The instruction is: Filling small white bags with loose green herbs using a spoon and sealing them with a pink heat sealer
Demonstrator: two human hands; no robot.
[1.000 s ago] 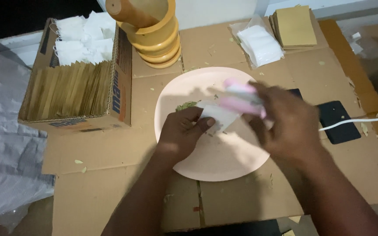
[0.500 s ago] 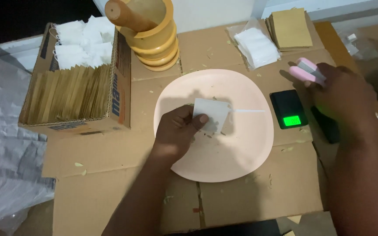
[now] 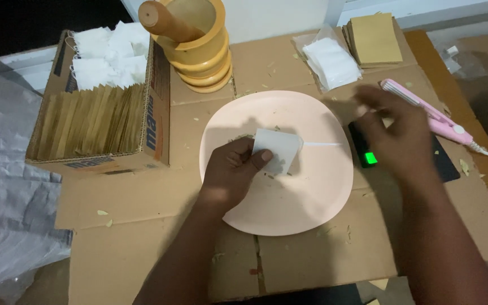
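Note:
My left hand (image 3: 231, 172) pinches a small white tea bag (image 3: 278, 149) over a pale pink plate (image 3: 289, 203). A white string (image 3: 323, 144) trails from the bag to the right. My right hand (image 3: 393, 133), blurred and with fingers apart, holds nothing above a small black scale with a green lit display (image 3: 371, 158). A pink hand-held sealer (image 3: 430, 116) lies on the cardboard just right of that hand.
A cardboard box (image 3: 94, 121) of brown envelopes and white bags stands at left. Behind the plate is a wooden mortar with pestle (image 3: 196, 42). A pile of white bags (image 3: 330, 61) and a stack of brown envelopes (image 3: 375, 38) lie at the back right. Grey wrapping paper (image 3: 7, 209) covers the far left.
My right hand carried the pink sealer off the plate to the right, set it down and let go, then moved back over the scale. The left hand kept holding the tea bag.

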